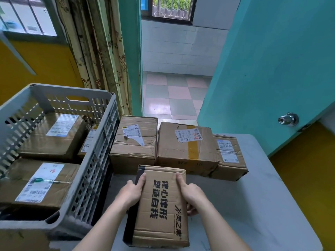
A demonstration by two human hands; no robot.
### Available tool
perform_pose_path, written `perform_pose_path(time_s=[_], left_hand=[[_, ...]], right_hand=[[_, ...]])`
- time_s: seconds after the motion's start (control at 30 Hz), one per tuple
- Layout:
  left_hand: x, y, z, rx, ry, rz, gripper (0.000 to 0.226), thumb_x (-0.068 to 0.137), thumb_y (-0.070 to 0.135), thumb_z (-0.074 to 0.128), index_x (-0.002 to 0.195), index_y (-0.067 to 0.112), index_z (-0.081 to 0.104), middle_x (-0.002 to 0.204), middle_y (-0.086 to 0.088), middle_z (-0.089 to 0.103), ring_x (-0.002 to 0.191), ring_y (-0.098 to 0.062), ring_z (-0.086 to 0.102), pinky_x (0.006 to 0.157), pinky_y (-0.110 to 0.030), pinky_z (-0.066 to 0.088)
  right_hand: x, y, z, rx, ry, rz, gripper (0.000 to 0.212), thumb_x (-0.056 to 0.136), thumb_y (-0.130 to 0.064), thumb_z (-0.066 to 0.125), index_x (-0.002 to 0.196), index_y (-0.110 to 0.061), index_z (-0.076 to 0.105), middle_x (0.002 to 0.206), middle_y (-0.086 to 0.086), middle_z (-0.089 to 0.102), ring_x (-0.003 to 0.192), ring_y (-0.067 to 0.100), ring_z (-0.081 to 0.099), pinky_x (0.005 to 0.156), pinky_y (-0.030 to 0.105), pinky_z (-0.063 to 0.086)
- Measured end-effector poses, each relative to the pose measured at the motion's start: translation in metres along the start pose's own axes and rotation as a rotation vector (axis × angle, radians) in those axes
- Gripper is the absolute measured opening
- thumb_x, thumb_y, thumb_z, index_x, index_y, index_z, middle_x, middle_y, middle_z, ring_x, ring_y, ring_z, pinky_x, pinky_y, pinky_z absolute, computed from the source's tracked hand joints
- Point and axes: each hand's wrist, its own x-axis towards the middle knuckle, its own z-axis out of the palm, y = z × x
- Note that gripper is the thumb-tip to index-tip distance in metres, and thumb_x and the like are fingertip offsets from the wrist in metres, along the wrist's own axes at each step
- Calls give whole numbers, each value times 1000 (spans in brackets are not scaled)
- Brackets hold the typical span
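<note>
A long cardboard box (159, 205) with bold black printed characters and a black side lies in front of me over the white table (262, 205). My left hand (131, 192) grips its left edge, thumb on top. On the right edge my right hand (190, 192) holds it the same way, fingers curled under the side.
A grey slotted plastic crate (97, 151) at the left holds several labelled cardboard parcels. Three more cardboard parcels (184, 147) stand in a row at the table's far edge. Behind them are an open doorway to a tiled room and a teal door with a metal knob (288, 119).
</note>
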Motion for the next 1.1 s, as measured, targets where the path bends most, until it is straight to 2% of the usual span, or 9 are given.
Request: perform_pose_path(time_s=[0.13,0.27,0.43,0.5,0.57,0.67,0.73,0.9,1.1], left_hand=[[7,-2,1,24,-9,36,94,91,81,23,143,8,51,145,-15,57,134,-32,53,109,-39,41],[6,-1,-2,-2,-18,43,103,83,88,20,145,12,52,144,-14,59,133,-32,54,111,-43,41],[-14,-12,1,-111,-77,43,90,85,84,45,146,19,46,140,-4,62,125,-24,60,103,-39,48],[-20,-18,5,-144,-52,75,84,82,86,47,139,23,51,128,1,67,115,-20,64,101,-40,51],[-22,-21,7,-143,-11,93,83,78,89,45,132,26,55,120,3,70,108,-19,66,100,-43,53],[-27,-20,6,-133,5,98,85,73,95,42,127,31,56,117,4,71,106,-19,67,99,-45,54],[-27,-18,5,-112,22,103,80,76,92,42,126,31,56,116,4,71,106,-19,66,98,-44,53],[-29,-15,3,-135,-14,91,88,76,91,45,132,25,55,123,0,70,111,-22,66,101,-45,52],[-47,-32,8,-209,-103,107,79,84,81,53,141,28,46,128,5,67,114,-17,64,101,-39,51]], right_hand=[[8,-1,5,-11,13,8,107,72,-100,15,124,-16,57,97,5,67,76,23,71,45,28,54],[11,-2,4,-26,53,-22,101,72,-99,14,112,-18,58,97,3,65,78,24,70,45,26,53],[9,3,6,-18,81,-47,97,69,-99,12,95,-19,59,93,3,66,79,25,69,45,24,50],[10,3,8,-4,83,-66,100,71,-98,11,103,-17,61,97,3,67,79,24,70,50,28,54],[12,7,11,21,66,-81,103,78,-95,15,123,-14,60,115,7,67,90,24,68,61,32,57],[7,21,21,52,2,-129,110,79,-96,24,149,-14,45,147,10,56,127,29,58,95,43,54],[2,28,27,84,13,-150,115,72,-100,24,148,-17,49,145,7,59,130,27,57,108,47,48],[0,27,25,27,54,-181,113,67,-104,17,127,-21,66,127,5,70,114,27,65,102,45,52],[-20,50,27,75,-36,-265,82,86,-86,37,142,-28,53,136,-4,65,123,18,60,106,38,49]])
